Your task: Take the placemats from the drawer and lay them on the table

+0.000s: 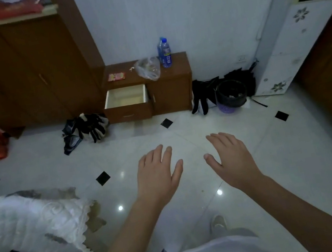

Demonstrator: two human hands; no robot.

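Note:
A low brown cabinet (173,93) stands against the far wall. Its left drawer (125,97) is pulled out, and the pale inside shows nothing in it. No placemat is recognisable in view. My left hand (158,176) and my right hand (231,158) are held out side by side over the white floor, palms down, fingers straight, holding nothing. Both are well short of the drawer. A table under a white lace cloth (29,223) reaches in from the left edge.
On the cabinet top are a blue water bottle (165,52), a clear plastic bag (148,69) and a red packet (116,77). Folded umbrellas (88,128) lie left of the drawer. A black bin (230,94) and a white water dispenser (291,37) stand to the right.

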